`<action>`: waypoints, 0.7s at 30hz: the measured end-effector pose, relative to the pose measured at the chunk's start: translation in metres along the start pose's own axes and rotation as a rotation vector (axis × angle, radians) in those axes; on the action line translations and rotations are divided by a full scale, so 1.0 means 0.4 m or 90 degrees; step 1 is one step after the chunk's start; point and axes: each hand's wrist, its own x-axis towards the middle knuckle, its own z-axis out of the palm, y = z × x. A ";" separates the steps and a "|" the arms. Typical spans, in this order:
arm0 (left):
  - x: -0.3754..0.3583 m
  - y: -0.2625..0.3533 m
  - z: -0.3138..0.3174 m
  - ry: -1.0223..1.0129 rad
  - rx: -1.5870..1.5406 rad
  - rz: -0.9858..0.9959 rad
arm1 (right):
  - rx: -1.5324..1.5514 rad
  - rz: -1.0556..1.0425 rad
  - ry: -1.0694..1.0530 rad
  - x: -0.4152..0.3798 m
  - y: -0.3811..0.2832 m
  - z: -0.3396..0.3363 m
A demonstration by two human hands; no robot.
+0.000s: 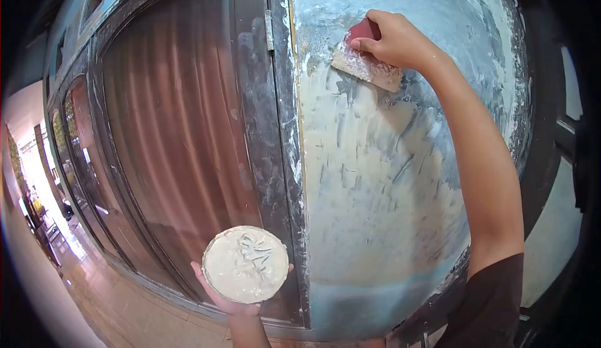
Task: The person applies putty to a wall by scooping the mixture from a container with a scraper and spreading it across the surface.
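My right hand grips a putty knife by its red part, thumb in front. Its wide blade, smeared with cream putty, lies against the upper part of the wall panel. Below the blade the wall carries streaky cream putty; above and to the right its bluish-grey surface shows. Low in front of the door, my left hand supports a round tub of putty from beneath. The putty in it is pale cream, with ridged marks in the middle. Most of the left fingers are hidden behind the tub.
Left of the wall panel stands a dark-framed glass door with a brown curtain behind it. A metal hinge sits on its frame. A tiled floor runs toward a bright opening at far left. Dark framing borders the right side.
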 end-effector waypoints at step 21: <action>-0.013 0.007 0.002 -0.002 0.027 0.003 | -0.055 -0.067 0.003 -0.041 0.011 0.037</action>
